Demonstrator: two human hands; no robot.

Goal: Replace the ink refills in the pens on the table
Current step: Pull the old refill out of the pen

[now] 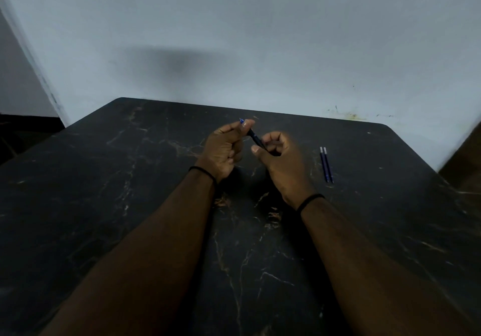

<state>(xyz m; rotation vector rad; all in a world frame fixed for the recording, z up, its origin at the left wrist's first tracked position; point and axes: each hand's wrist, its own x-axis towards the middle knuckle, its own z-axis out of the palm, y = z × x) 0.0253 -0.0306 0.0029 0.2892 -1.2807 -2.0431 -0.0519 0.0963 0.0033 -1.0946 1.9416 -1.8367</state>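
A dark blue pen (255,137) is held slanted above the middle of the black marble table (130,179). My left hand (225,148) pinches its far end, where a blue tip pokes out past the fingers. My right hand (279,153) grips the near end of the barrel. Much of the pen is hidden inside both hands. Two blue ink refills (326,164) lie side by side on the table to the right of my right hand, untouched.
A pale wall stands right behind the table's far edge. The table's rounded corners show at back left and back right. A brown object (466,158) sits beyond the right edge.
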